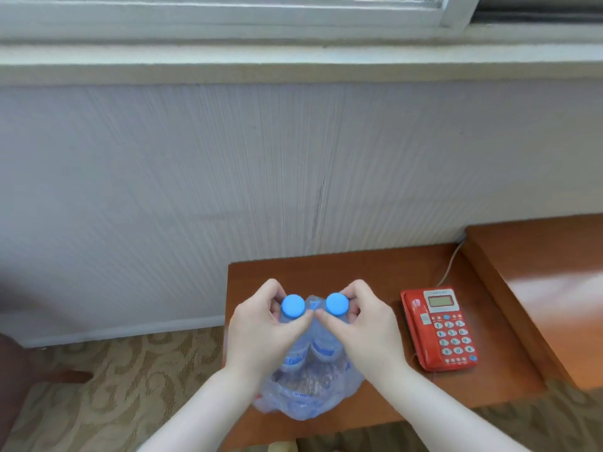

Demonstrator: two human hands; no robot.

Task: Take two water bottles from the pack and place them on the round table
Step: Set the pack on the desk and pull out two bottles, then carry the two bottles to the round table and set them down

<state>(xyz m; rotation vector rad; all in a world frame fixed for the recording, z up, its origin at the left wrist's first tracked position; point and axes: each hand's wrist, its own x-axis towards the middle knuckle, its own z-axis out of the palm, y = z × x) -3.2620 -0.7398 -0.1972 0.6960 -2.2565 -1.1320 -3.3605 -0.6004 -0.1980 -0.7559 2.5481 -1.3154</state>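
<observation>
Below a window sill and a pale ribbed wall, a wooden worktop [375, 275] is seen with patterned carpet around it. Two water bottles are gripped just under their blue caps: the left bottle [293, 306] is pinched by the left hand [261, 324], the right bottle [337, 304] by the right hand [368, 321], thumbs nearly touching between the two necks. Both bottles stand upright, their lower halves sunk in the torn plastic pack [310, 393], which rests on the worktop beneath the wrists. A red telephone [439, 327] lies just beyond the right hand. Both forearms are brought in from below, wrists bent slightly downward, fingers curled round the necks. For the lift to go well, the bottles should probably be drawn straight up so the wrap is not dragged along. No round table is visible.
</observation>
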